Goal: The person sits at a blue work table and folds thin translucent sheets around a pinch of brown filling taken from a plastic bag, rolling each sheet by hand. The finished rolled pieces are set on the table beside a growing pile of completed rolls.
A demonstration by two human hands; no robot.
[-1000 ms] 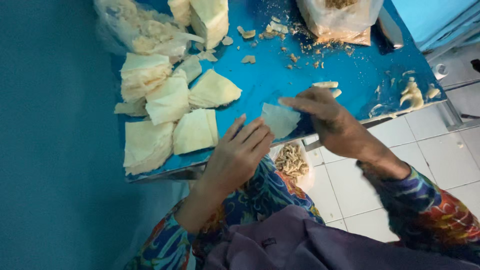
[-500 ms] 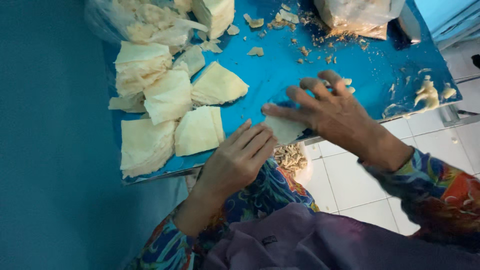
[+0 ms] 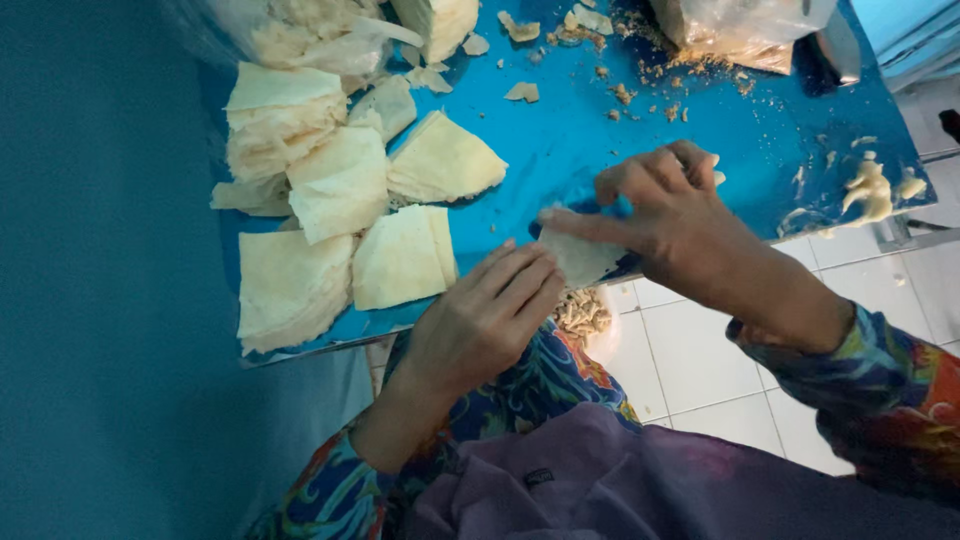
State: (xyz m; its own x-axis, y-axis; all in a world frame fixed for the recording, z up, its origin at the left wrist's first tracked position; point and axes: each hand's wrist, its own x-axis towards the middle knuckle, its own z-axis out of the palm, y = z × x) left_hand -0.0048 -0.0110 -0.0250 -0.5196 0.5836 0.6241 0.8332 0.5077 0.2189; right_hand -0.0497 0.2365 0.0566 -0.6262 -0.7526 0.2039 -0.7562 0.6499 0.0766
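Far on the blue worktop (image 3: 600, 130), clear plastic bags (image 3: 740, 25) hold crumbly filling; pale pastry sheets (image 3: 340, 185) lie stacked at left. White floor tiles (image 3: 690, 360) show beyond the near edge. My right hand (image 3: 660, 215) and left hand (image 3: 490, 315), fingers partly curled, pinch one small pastry wrapper (image 3: 585, 258) at the near worktop edge.

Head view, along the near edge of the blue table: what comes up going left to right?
Stack of pale wrapper sheets → folded wrapper square → left hand → wrapper piece held at the table edge → right hand → lumps of pale dough.
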